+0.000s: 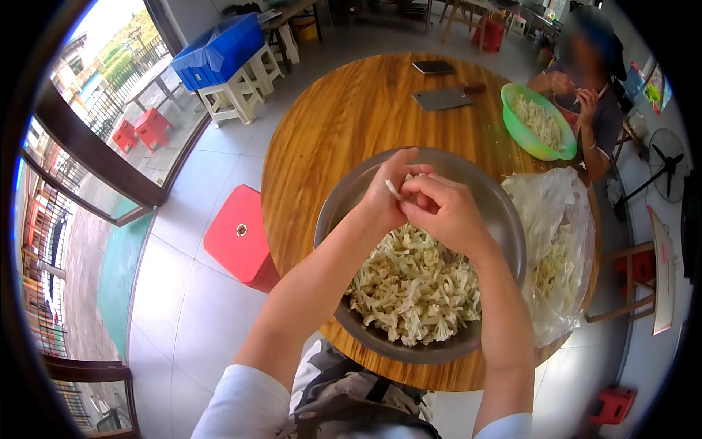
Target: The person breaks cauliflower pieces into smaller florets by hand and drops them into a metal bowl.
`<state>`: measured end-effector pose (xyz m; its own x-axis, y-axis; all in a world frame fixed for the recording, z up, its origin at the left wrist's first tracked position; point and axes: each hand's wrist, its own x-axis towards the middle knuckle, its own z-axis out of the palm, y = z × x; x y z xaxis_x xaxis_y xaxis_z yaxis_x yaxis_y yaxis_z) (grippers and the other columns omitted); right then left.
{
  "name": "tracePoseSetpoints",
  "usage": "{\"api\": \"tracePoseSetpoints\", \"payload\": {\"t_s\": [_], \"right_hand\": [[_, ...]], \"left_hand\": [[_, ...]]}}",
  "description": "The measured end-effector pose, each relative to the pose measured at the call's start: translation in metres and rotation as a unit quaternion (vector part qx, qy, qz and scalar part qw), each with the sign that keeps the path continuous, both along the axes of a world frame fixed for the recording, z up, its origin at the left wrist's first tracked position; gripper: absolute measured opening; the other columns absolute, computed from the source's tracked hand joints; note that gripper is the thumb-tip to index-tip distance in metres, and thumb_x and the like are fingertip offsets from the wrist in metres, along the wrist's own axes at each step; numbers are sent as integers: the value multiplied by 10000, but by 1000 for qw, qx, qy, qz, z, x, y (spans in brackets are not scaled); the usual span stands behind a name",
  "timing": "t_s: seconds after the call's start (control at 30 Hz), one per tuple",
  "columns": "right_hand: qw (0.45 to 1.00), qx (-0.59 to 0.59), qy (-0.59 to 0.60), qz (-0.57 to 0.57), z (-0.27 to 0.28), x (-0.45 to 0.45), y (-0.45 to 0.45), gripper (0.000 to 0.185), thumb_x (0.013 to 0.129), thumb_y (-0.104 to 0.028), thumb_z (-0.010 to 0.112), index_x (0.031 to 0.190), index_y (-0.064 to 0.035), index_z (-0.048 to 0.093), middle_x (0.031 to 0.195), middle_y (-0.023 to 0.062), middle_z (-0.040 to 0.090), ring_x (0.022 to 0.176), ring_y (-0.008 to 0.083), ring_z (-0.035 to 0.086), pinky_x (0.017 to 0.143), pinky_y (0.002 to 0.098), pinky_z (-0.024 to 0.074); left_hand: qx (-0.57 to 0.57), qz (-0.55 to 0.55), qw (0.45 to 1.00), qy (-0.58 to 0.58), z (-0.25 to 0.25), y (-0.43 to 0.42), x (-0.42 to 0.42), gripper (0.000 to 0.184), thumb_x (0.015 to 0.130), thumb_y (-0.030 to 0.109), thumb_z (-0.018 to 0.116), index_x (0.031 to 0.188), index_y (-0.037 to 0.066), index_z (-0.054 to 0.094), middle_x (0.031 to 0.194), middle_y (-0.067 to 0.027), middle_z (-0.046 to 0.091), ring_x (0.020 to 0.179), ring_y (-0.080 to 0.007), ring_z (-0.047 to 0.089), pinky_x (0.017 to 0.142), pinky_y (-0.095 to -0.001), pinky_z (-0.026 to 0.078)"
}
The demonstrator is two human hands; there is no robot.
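Both of my hands meet over the far half of a wide metal bowl [333, 212]. A heap of cauliflower florets [417, 293] fills the bowl's near half. My left hand [386, 189] is curled around a small cauliflower piece [393, 190], whose pale stem sticks out between the hands. Bent and pinched, the fingers of my right hand [446, 208] press against the same piece. Most of that piece is hidden by my fingers. To the right of the bowl lies a clear plastic bag [570, 197] with more cauliflower inside.
On the round wooden table [314, 139] lie a cleaver [442, 99] and a dark phone [433, 66]. A person [596, 88] sits across at the right, hands raised by a green basin [518, 132] of pale pieces. A red stool [238, 234] stands at the left.
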<state>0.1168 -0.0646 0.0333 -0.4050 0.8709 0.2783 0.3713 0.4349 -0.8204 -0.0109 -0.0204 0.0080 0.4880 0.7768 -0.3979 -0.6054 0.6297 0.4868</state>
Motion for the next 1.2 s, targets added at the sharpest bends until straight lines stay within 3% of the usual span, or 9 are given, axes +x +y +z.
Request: {"api": "tracePoseSetpoints", "payload": {"t_s": [0.07,0.17,0.3,0.47,0.6,0.77,0.9,1.0,1.2], "right_hand": [[998,12,55,-13,-3,-2,1,124,778,-37,626,895,-62,597,716,-28,525,596,56,455,547,193,378],[958,-118,258,-44,-3,2,8,100,794,-81,630,873,-48,578,680,-28,516,593,36,462,523,197,385],[931,-144,317,-111,-2,12,17,101,808,-125,631,839,-57,564,695,-41,530,603,24,462,554,180,385],[974,-80,115,-176,-3,20,17,179,810,-181,649,817,-28,556,700,-8,550,601,40,468,526,211,386],[981,-57,-29,-181,10,11,7,195,805,-196,662,875,-27,595,706,12,547,618,69,476,538,225,397],[995,67,-9,-70,-2,3,5,194,801,-129,651,988,-81,634,761,14,555,640,91,500,572,240,423],[992,92,10,-84,-14,5,13,176,823,-124,630,990,-65,631,774,10,575,663,80,515,584,229,427],[986,-31,124,-111,-5,5,11,165,850,-143,610,971,-32,629,771,-10,586,669,65,518,589,218,432],[952,-109,234,-167,-2,8,15,182,870,-176,595,970,-31,640,750,-17,572,640,36,489,579,177,412]], "left_hand": [[35,-24,997,-63,-11,2,1,311,909,305,411,967,25,532,863,-68,579,720,-187,553,630,-317,465],[66,-12,997,-46,-11,-1,2,262,922,244,396,926,27,541,840,-42,575,709,-165,553,624,-315,466],[6,57,997,-42,-10,0,3,248,885,235,457,926,1,526,832,-75,560,720,-171,546,621,-299,463],[-28,218,968,-118,-8,6,-2,268,849,169,431,966,-73,426,958,-200,480,863,-270,515,786,-382,477],[17,202,974,-103,-6,6,-6,219,839,144,417,950,-46,422,920,-175,478,872,-264,502,817,-388,447],[3,159,983,-94,8,-4,-5,150,831,138,422,893,1,427,867,-145,473,853,-246,480,818,-393,410],[36,138,982,-128,-1,2,-6,263,873,167,339,1019,-27,440,1002,-194,486,943,-294,493,891,-472,392],[55,121,982,-133,-5,4,-4,249,891,177,350,1015,-8,460,998,-172,501,933,-270,498,870,-440,410],[62,59,992,-95,4,-4,-2,247,904,253,432,955,23,508,902,-113,543,825,-205,524,733,-324,464]]}}
